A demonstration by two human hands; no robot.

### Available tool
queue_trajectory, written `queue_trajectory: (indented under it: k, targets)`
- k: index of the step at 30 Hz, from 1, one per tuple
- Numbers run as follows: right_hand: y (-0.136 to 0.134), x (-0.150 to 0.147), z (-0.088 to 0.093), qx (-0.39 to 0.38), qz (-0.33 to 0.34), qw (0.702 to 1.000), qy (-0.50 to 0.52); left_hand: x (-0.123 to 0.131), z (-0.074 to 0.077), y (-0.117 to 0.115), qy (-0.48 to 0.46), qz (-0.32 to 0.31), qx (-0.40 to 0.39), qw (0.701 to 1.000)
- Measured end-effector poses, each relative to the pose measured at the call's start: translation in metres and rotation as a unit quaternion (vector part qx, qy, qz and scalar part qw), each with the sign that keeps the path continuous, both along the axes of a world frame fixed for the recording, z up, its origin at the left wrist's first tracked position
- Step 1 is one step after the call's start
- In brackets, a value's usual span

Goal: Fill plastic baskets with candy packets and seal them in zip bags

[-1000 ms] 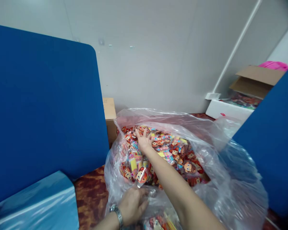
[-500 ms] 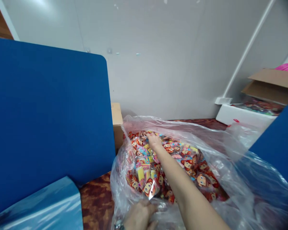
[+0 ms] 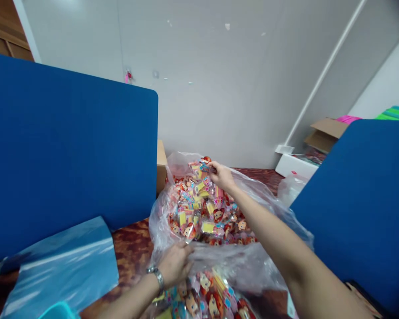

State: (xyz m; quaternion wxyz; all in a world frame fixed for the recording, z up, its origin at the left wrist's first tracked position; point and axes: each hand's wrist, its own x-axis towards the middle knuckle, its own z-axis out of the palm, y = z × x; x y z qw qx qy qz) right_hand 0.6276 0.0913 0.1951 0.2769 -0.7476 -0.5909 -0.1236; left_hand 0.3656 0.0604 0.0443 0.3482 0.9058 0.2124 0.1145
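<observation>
A large clear plastic bag (image 3: 241, 262) lies open in the middle of the head view, full of small printed packets (image 3: 210, 227) with red-haired cartoon faces and yellow and pink sticks. Above the far part of the heap, my right hand (image 3: 222, 176) pinches a few packets (image 3: 199, 169) by their edge. My left hand (image 3: 175, 262), with a metal bracelet at the wrist, is closed on the bag's near rim; its fingertips are partly hidden by the film. Below that rim, more of the same packets (image 3: 204, 301) show at the bottom edge; what holds them is out of view.
Blue panels stand at left (image 3: 69, 155) and right (image 3: 355, 199). A shiny light-blue sheet (image 3: 69, 266) lies front left, near a turquoise rim (image 3: 60, 311). Behind are a cardboard box (image 3: 161, 159), a white foam box (image 3: 295, 166) and a grey wall (image 3: 219, 88).
My right hand has risen out of the heap with packets in its fingers. My left hand has moved up and left along the near rim. The view has shifted, bringing more packets in below.
</observation>
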Motion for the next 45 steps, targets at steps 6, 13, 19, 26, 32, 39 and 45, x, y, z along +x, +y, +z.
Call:
queue_trajectory:
  k: [6, 13, 19, 26, 32, 39, 45]
  targets:
    - [-0.072, -0.054, 0.012, 0.163, 0.151, 0.964, 0.149, -0.047, 0.024, -0.046, -0.096, 0.138, -0.193, 0.967]
    - [-0.125, -0.146, -0.073, 0.181, 0.181, 0.883, 0.394, -0.1, 0.015, -0.13, -0.246, 0.242, -0.543, 0.765]
    - [-0.153, -0.199, -0.153, 0.103, 0.183, 0.853, 0.479, -0.136, -0.023, -0.171, -0.195, 0.314, -0.512, 0.775]
    - [-0.165, -0.18, -0.139, -0.041, 0.29, 0.835, 0.465, -0.177, -0.026, -0.192, -0.172, 0.328, -0.318, 0.873]
    - [-0.167, -0.17, -0.154, -0.188, 0.327, 0.783, 0.495, -0.174, -0.002, -0.172, -0.227, 0.302, 0.078, 0.922]
    - [-0.161, -0.152, -0.193, -0.306, 0.323, 0.869, 0.216, -0.117, -0.036, -0.126, 0.107, 0.101, 0.146, 0.978]
    - [-0.179, -0.142, -0.157, -0.267, 0.191, 0.944, 0.017, -0.096, -0.061, -0.111, 0.164, 0.072, 0.145, 0.973]
